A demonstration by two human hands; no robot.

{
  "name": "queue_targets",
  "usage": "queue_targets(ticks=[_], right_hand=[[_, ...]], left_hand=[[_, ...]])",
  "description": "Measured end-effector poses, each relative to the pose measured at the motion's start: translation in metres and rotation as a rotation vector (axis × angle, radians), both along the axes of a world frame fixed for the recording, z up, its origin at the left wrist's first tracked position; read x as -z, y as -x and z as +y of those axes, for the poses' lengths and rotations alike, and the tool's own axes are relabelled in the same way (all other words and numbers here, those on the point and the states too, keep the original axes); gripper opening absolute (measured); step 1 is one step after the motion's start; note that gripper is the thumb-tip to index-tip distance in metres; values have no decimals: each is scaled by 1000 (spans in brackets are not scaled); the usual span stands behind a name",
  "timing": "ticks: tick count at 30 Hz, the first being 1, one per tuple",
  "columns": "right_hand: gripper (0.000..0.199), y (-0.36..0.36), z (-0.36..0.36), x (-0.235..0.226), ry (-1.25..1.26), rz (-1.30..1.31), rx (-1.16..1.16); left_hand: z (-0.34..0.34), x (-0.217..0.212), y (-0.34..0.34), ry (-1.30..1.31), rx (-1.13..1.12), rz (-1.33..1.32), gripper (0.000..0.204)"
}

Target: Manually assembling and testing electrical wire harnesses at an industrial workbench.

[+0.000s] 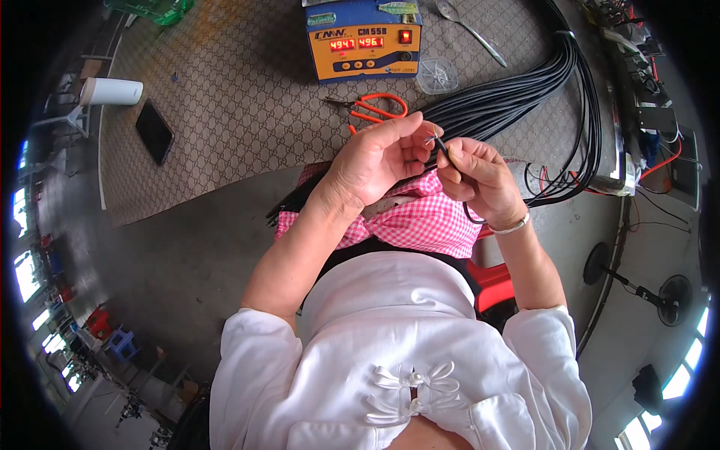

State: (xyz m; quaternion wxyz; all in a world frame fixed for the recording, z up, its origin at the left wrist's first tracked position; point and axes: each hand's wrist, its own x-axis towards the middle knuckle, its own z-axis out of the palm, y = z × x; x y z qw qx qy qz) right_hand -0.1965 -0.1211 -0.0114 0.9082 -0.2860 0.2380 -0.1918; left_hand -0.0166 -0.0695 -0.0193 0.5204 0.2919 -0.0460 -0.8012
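Note:
My right hand (480, 176) pinches a thin black cable (442, 148) between thumb and fingers, close to its end. At the tip, fine bare strands (430, 138) fan out. Just to the left of them, my left hand (379, 154) is cupped with its fingers curled and apart; whether a fingertip touches the strands is hard to see. Behind both hands, a thick bundle of black cables (517, 90) lies across the table and hangs over its right side. Orange-handled pliers (379, 105) lie just beyond my left hand.
A blue and yellow control box (364, 46) with a lit red display stands at the table's far edge. Beside it are a clear plastic dish (437, 76) and a spoon (474, 34). A phone (154, 132) and a white cup (112, 91) are at left. Pink checked cloth (420, 229) covers my lap.

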Motion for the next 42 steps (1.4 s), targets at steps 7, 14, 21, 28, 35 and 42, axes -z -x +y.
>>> queue_targets(ticks=[7, 14, 21, 28, 35, 42], right_hand=[[15, -2, -20, -15, 259, 281, 154], [15, 0, -78, -3, 1009, 829, 180], [11, -18, -101, 14, 1587, 1063, 91], [12, -27, -109, 21, 1665, 1195, -3], [13, -27, -116, 24, 1637, 1204, -68], [17, -17, -121, 6, 1447, 1120, -112]], left_hand=[[9, 10, -4, -4, -35, -105, 24], [20, 20, -3, -17, -65, -252, 16], [26, 22, 0, -6, -40, -364, 15], [30, 27, -1, -7, -26, -337, 15], [32, 31, -1, -3, -24, -296, 15], [36, 29, -5, 8, -15, -279, 16]])
